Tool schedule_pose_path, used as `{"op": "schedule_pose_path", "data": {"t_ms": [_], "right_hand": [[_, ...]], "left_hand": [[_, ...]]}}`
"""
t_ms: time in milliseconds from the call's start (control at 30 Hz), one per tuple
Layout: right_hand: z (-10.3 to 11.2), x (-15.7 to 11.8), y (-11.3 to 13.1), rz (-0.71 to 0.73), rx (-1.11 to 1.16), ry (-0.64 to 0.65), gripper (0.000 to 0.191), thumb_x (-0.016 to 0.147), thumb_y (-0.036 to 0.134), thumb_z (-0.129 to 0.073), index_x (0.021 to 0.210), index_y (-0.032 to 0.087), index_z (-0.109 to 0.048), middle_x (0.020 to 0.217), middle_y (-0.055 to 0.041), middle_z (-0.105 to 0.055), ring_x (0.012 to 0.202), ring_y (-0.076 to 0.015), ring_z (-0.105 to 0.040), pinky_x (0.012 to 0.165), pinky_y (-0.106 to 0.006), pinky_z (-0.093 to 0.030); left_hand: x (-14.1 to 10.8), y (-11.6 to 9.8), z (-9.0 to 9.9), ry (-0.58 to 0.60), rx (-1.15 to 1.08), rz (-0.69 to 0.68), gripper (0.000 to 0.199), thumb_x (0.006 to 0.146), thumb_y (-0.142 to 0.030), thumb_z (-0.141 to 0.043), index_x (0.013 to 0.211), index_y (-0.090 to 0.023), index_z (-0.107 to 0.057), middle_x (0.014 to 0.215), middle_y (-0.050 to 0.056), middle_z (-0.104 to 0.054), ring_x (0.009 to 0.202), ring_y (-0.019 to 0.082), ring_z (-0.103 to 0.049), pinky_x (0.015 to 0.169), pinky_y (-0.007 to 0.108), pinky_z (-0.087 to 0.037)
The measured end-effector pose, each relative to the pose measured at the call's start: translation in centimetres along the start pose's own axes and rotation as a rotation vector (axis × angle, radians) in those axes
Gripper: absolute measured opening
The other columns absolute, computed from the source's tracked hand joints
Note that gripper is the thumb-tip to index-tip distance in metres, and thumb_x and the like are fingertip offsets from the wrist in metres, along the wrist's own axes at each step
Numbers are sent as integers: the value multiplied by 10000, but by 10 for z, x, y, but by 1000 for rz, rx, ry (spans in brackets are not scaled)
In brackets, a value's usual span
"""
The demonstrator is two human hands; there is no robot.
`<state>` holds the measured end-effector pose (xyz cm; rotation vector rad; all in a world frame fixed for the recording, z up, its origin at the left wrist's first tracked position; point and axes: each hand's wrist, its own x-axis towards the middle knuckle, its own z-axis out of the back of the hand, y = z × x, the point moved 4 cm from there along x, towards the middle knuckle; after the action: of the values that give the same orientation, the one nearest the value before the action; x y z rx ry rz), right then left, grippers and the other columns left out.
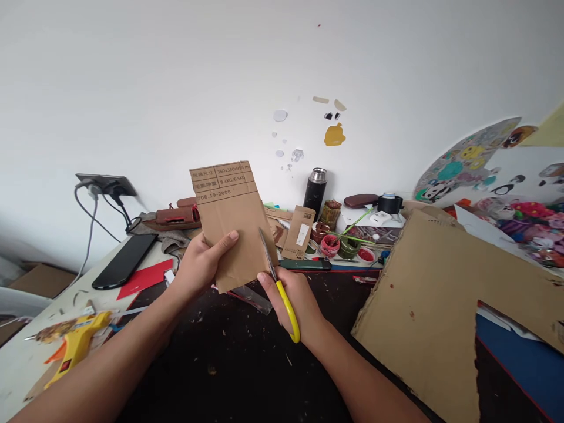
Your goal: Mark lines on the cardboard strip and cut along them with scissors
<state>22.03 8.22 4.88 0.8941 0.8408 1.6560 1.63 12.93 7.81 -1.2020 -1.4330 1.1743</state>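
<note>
My left hand (205,258) grips a flat piece of brown cardboard (233,217) by its left edge, thumb on the near face. Printed lines and numbers run across the top of the piece, which is held up above the dark work mat (211,364). In my right hand (299,296) is a pair of scissors (287,311) with yellow handles. Their blades point up and lie at the lower right edge of the cardboard; one blade shows in front of it. The fingers behind the cardboard are hidden.
A large cut cardboard sheet (423,311) lies at the right. On the left are a yellow glue gun (79,341), a red card (145,278) and a black tray-like object (124,261). Paint jars (330,245), a black thermos (315,194) and a green utility knife (305,265) stand or lie behind.
</note>
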Motion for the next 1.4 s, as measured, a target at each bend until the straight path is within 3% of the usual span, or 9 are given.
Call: {"op": "schedule_pose_path", "data": {"t_ms": [200,300,467,667,833,1100,1233,1400], "right_hand": [[-4,-2,-6,-70,46,68,439,1104,587,-572,817,258,-619,510,20,-589,487,-205,-658,532,-274,-412],[-6,-3,-8,-107,91,114,446,1098,617,-577,852,250,-634,536,26,-622,423,-178,-639,499,-264,-446],[-5,-1,-9,-86,154,140,482,1063,667,-626,846,236,-631,610,-7,-715,536,-190,-743,578,-253,-538],[0,3,-8,-53,167,144,498,1018,719,-668,922,230,-666,680,-36,-782,632,-220,-802,646,-267,-570],[1,2,-8,-37,161,150,493,1040,710,-634,887,242,-629,663,-26,-769,618,-215,-789,651,-274,-572],[-4,3,-11,-60,245,171,494,1007,715,-674,930,228,-668,692,-33,-766,621,-216,-787,634,-280,-595],[-7,3,-10,-108,311,209,520,961,739,-712,939,221,-666,646,-4,-721,563,-198,-756,555,-251,-570],[-7,2,-3,-157,351,266,392,1015,617,-693,1009,226,-657,570,56,-643,422,-122,-613,429,-182,-444]], "left_hand": [[2,-1,4,18,30,14,626,723,-592,-986,1150,-182,-784,1142,150,-853,974,371,-829,801,430,-697],[3,-2,4,41,49,17,624,732,-597,-979,1163,-187,-790,1152,150,-854,974,369,-831,808,434,-697],[4,-1,7,43,66,19,623,728,-614,-978,1147,-190,-798,1143,153,-856,982,376,-830,785,425,-693],[1,-10,11,-27,174,-82,628,720,-642,-980,1125,-193,-808,1157,150,-856,1024,384,-810,779,404,-680],[1,-9,7,1,98,-36,631,714,-624,-989,1133,-190,-805,1144,149,-855,1014,388,-814,795,433,-690],[3,-8,9,-34,54,-41,632,715,-585,-1001,1146,-173,-792,1140,135,-851,970,346,-810,766,387,-676],[4,-12,10,-71,54,-32,644,701,-588,-1003,1122,-154,-782,1095,128,-848,902,314,-804,720,352,-663],[0,-17,6,-124,19,-35,645,650,-577,-1028,1067,-149,-784,999,111,-845,810,292,-797,662,336,-661]]}}
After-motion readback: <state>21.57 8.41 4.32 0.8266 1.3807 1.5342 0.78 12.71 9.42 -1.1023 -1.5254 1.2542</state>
